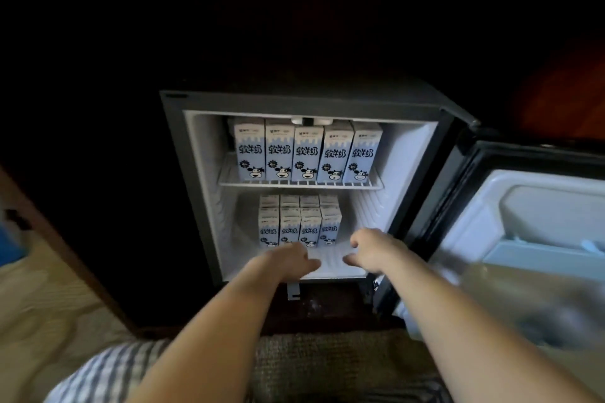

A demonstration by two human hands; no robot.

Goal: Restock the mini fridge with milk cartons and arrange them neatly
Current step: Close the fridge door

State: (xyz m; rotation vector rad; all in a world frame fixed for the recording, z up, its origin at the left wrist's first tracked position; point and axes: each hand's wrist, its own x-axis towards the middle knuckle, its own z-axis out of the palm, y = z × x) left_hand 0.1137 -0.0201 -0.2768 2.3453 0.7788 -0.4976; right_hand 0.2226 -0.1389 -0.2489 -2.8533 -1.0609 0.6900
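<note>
The mini fridge (196,173) stands open in front of me. Several blue-and-white milk cartons (307,154) with a cow print stand upright in a row on the wire shelf (229,181). On the fridge floor, more milk cartons (299,222) stand in two rows, set toward the left and middle. My left hand (291,260) and my right hand (373,252) hover at the fridge's lower opening, just in front of the bottom cartons. Both hands have loosely curled fingers and hold nothing.
The fridge door (523,213) hangs open to the right, with white inner door shelves. Bare floor shows inside the fridge to the right of the bottom cartons. A dark cabinet surrounds the fridge. Woven carpet (327,366) lies below, and light flooring is at left.
</note>
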